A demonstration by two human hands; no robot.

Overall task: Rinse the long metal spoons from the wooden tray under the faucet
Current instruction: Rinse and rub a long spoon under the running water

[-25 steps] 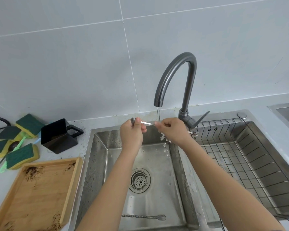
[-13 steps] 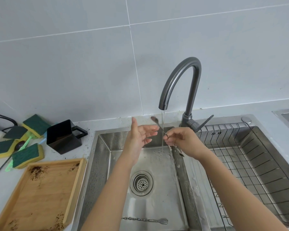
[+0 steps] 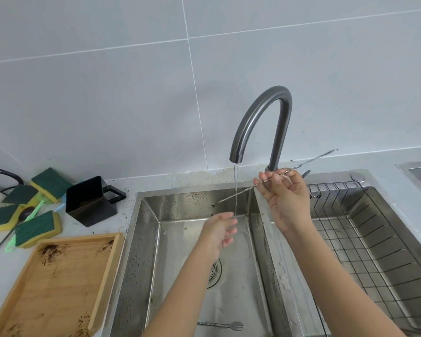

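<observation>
Grey wall tiles rise behind a pale counter with a double steel sink (image 3: 141, 239); the left basin holds a twisted metal utensil with a forked end (image 3: 220, 325) lying near its front edge, the right basin holds a wire rack (image 3: 365, 239), and the wooden tray (image 3: 58, 283) at the near left carries only dark crumbs, with a black cup (image 3: 90, 201) and green sponges (image 3: 37, 228) beyond it. Under the faucet (image 3: 260, 117) the left hand (image 3: 219, 229) sits with relaxed, spread fingers in the water stream. The right hand (image 3: 287, 198), raised over the divider, pinches a long metal spoon (image 3: 275, 177) slanting from the basin's far wall up past the faucet base.
</observation>
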